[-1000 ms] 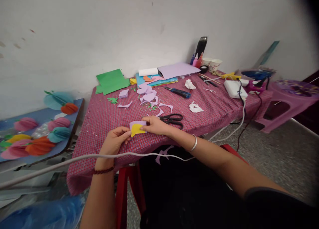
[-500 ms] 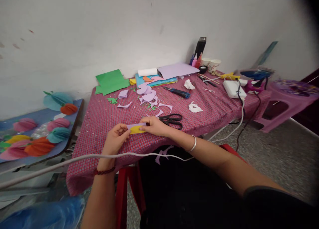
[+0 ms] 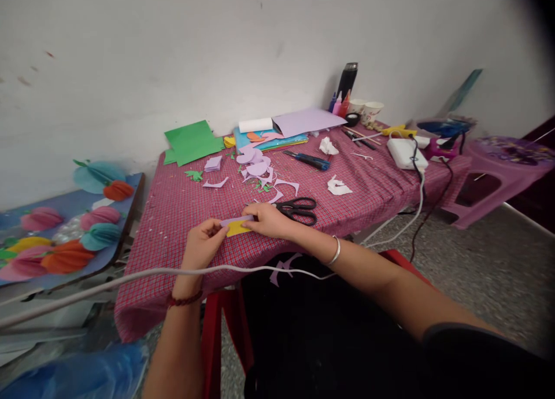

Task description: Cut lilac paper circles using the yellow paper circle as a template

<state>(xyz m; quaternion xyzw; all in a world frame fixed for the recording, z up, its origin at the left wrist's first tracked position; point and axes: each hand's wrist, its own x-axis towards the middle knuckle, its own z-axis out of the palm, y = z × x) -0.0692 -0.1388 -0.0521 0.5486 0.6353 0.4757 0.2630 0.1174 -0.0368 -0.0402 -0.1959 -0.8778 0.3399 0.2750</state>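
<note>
Between my two hands, over the front of the table, is a small yellow paper piece (image 3: 237, 228) with a strip of purple paper (image 3: 234, 220) along its far edge. My left hand (image 3: 203, 242) pinches the papers at their left end. At the right end, my right hand (image 3: 269, 220) grips them between thumb and fingers. Black-handled scissors (image 3: 303, 210) lie just beyond my right hand, their blades partly hidden by it. Curved purple paper scraps (image 3: 259, 167) are heaped past the hands, beside a small stack of folded purple paper (image 3: 213, 164).
A blue utility knife (image 3: 309, 159) and crumpled tissues (image 3: 328, 146) lie on the checked tablecloth (image 3: 169, 225). Green paper sheets (image 3: 193, 141) are at the back left. A white cable (image 3: 173, 270) crosses in front of my left wrist. Paper ornaments (image 3: 71, 254) cover a blue board on the left.
My left hand has turned slightly and its fingers have closed in on the paper's left end. The right hand keeps its hold almost unmoved.
</note>
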